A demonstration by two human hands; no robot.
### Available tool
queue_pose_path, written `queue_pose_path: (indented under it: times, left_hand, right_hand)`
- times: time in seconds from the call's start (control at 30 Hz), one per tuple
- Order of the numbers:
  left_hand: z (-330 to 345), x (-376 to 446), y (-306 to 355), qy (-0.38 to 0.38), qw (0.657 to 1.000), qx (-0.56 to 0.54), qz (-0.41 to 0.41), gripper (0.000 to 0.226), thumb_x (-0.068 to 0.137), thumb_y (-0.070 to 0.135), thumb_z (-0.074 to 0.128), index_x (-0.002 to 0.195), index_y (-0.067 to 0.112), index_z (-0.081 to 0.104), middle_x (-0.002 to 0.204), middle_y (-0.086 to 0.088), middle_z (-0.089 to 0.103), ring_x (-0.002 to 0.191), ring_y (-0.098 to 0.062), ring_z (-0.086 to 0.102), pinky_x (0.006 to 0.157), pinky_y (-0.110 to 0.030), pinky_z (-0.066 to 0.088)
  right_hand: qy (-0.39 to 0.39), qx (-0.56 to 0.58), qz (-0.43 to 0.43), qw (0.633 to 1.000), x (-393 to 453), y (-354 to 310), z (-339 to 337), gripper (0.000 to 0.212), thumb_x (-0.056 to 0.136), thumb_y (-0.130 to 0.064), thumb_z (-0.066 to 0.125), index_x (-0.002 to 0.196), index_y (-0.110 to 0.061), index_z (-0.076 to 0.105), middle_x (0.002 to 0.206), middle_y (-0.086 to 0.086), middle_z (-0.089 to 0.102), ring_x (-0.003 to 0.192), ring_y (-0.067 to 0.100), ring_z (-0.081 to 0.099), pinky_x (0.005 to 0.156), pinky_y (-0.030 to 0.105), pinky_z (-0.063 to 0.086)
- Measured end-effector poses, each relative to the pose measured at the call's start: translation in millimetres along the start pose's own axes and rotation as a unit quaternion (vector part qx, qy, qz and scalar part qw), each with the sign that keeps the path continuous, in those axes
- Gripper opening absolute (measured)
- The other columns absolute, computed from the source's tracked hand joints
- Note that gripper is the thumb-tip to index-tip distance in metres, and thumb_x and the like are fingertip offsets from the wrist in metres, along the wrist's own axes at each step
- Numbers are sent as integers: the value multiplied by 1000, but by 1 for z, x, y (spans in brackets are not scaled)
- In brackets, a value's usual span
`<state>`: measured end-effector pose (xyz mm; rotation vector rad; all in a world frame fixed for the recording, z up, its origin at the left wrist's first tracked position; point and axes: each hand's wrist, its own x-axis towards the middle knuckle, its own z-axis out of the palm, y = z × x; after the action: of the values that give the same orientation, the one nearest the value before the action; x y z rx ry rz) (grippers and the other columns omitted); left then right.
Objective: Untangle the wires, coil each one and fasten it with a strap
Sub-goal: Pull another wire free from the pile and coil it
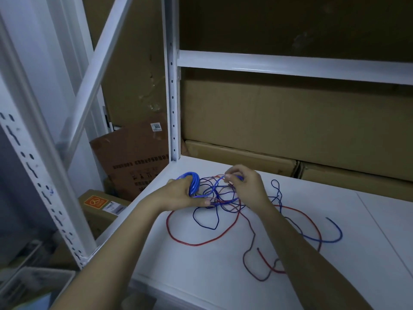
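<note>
Hands work over a white metal shelf surface (pixel 279 276). Left hand (pixel 178 194) grips a bright blue coil of wire (pixel 194 181), fingers curled round it, near the shelf's back-left corner. Right hand (pixel 245 183) pinches a blue strand just above a tangle of thin blue and red wires (pixel 220 198). Loose thick red wire (pixel 190 241) and blue wire (pixel 333 237) trail across the shelf. Brown cardboard boxes (pixel 290 121) stand behind.

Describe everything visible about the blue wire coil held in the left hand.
The bright blue coil of plastic-coated wire is several rounded loops bunched together, standing roughly upright above the white shelf board. The left hand grips its lower part, fingers curled round it. Blue wire runs from it into the tangle towards the right hand. No strap shows on it.
</note>
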<state>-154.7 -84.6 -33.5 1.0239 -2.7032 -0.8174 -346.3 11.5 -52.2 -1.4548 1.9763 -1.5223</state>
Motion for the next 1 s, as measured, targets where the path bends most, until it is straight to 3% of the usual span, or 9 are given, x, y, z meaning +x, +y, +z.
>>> queue_pose_path:
  times: [0.13,0.23,0.33,0.47,0.63,0.77,0.83,0.9,1.0]
  left_hand:
    - [2,-7,13,-33,987,-131,90,31,87,42,65,80,14,54,69,4,51,62,-9,44,61,-24,35]
    - [-1,-12,22,2,960,-252,121,29,93,33,60,73,16,47,55,16,43,50,0,39,52,-12,34]
    - [-8,-12,26,56,934,-331,122,36,96,35,54,68,19,38,51,14,36,46,-4,30,48,-13,30]
    - [-11,-9,28,140,921,-349,98,41,95,43,53,66,20,35,51,10,33,48,-8,27,50,-16,29]
    - [-7,-6,24,216,893,-393,39,41,94,45,54,67,18,36,50,11,35,48,-8,29,57,-26,31]
    - [-4,-10,24,172,940,-295,22,48,93,51,51,83,4,53,63,-2,43,56,-14,37,66,-31,35]
    - [-4,-14,28,120,959,-255,28,48,94,53,48,78,7,52,59,2,45,51,-10,38,63,-27,37]
    - [-6,-20,34,63,956,-282,58,45,96,51,45,70,14,45,51,8,39,45,-8,32,55,-20,33]
    - [-11,-28,38,20,916,-386,109,47,92,53,43,67,13,42,43,6,30,42,-11,22,47,-17,27]
  right_hand:
    - [13,-143,-102,984,6,-2,8,10,91,-21,63,87,-22,72,93,-9,67,93,13,52,82,31,42]
    - [-50,-170,-128,976,1,2,18,16,93,-16,58,97,-19,73,104,-2,66,104,20,51,91,42,42]
    - [-95,-149,-161,971,-11,10,24,21,90,-9,58,103,-18,71,113,-7,63,112,16,47,99,36,40]
    - [-102,-77,-129,983,-23,10,29,7,89,-22,67,93,-20,71,114,-9,56,112,4,45,95,4,26]
    - [-88,78,-39,992,-18,-12,9,24,97,-22,53,79,-23,67,86,-4,70,89,4,63,82,13,44]
    - [11,165,-35,986,1,-33,-7,23,98,-15,51,79,-18,63,58,-11,60,60,3,55,74,30,50]
    - [49,155,-72,984,11,-46,-8,21,96,-14,54,80,-23,65,63,-18,62,62,-5,54,71,19,47]
    - [68,146,-109,981,19,-58,-7,21,93,-13,60,80,-27,67,75,-19,67,72,-8,58,72,9,42]
    - [38,129,-109,985,30,-59,-2,13,90,-13,65,81,-22,70,79,-6,70,75,-1,58,72,11,42]
